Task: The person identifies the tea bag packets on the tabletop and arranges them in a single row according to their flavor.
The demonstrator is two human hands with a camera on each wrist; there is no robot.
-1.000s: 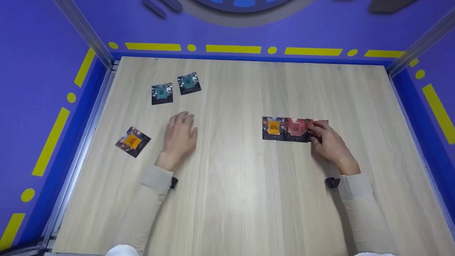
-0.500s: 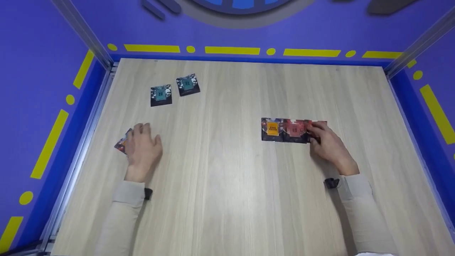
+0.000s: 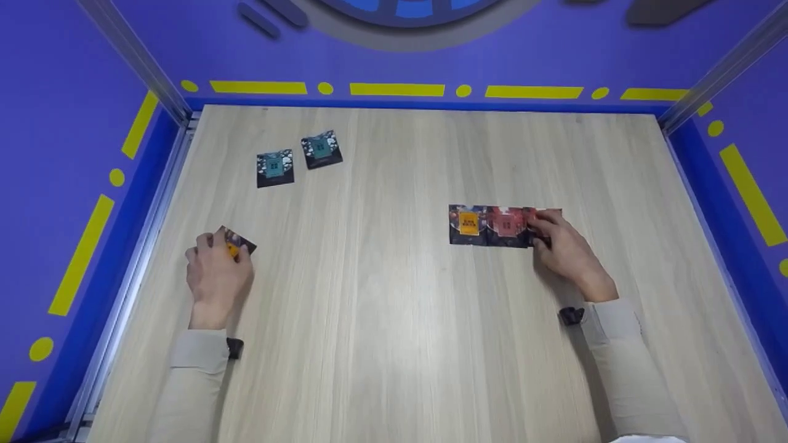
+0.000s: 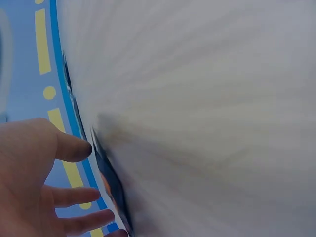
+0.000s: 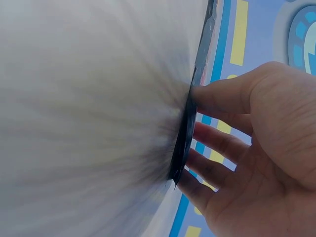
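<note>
At the left of the table in the head view, my left hand [image 3: 213, 274] lies over a small dark sachet with an orange label [image 3: 233, 249], covering part of it. The left wrist view shows its thumb and fingers [image 4: 81, 195] spread apart close to that sachet. On the right, my right hand [image 3: 569, 252] touches a red and black sachet [image 3: 555, 211], largely hidden under the fingers. Its thumb and fingertips [image 5: 203, 96] rest on the flat packet in the right wrist view. Left of it, in a row, lie a red-labelled sachet [image 3: 506, 226] and an orange-labelled one [image 3: 468, 225].
Two teal-labelled sachets [image 3: 274, 168] lie at the back left of the wooden table [image 3: 394, 320], slightly apart. Blue-purple walls [image 3: 394, 61] with yellow marks enclose the table at the back and both sides.
My left hand has moved left and a little nearer, from the bare table onto the orange-labelled sachet. My right hand has stayed on its sachet. The view has shifted slightly.
</note>
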